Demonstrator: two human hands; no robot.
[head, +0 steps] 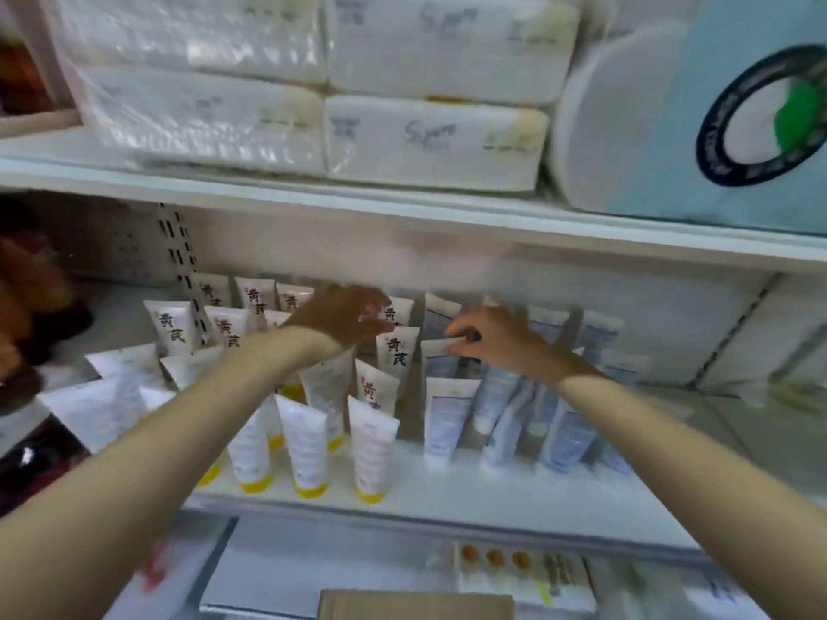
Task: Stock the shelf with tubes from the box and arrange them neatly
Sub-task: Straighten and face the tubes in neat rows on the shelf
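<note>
R hand (501,342) pinches flat-crimped blue tube (436,365); L hand (342,315) loose.

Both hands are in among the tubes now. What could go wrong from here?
The right hand pinches only the top edge of a blue tube; tugging it could tip its close-packed neighbours. The left forearm crosses over the yellow-capped tubes standing on their caps near the shelf edge; it may knock them off.
</note>
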